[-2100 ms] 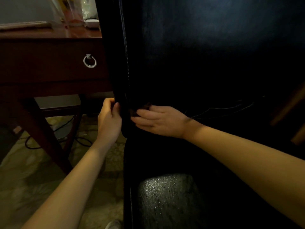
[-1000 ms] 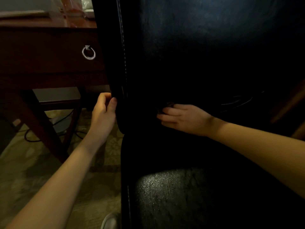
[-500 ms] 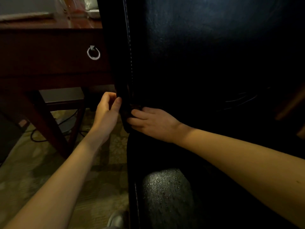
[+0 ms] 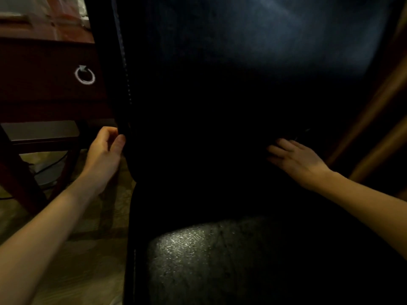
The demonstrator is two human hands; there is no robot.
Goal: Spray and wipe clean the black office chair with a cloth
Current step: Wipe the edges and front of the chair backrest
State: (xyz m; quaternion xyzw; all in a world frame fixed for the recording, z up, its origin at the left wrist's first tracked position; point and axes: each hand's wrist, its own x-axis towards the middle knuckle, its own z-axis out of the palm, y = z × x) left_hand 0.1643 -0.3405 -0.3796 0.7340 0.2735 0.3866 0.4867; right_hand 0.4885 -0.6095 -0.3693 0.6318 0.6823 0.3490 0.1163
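Note:
The black office chair fills the view, its tall backrest (image 4: pixel 242 84) upright and its seat (image 4: pixel 198 260) glinting below. My left hand (image 4: pixel 103 150) grips the backrest's left stitched edge, thumb on the front and fingers curled behind. My right hand (image 4: pixel 295 159) lies flat against the lower right of the backrest, fingers stretched to the left. The dark cloth is barely visible; only a faint dark fold (image 4: pixel 297 134) shows above the fingertips, so I cannot tell how much of it lies under the hand.
A dark wooden desk (image 4: pixel 44 95) with a metal ring pull (image 4: pixel 84 74) stands close on the left, cables (image 4: pixel 44 168) under it. Patterned carpet (image 4: pixel 88 260) lies below. Wooden bars (image 4: pixel 374 133) rise at the right edge.
My right hand has slid across the lower backrest from its left edge to the right side. My left hand has kept its hold on the left edge.

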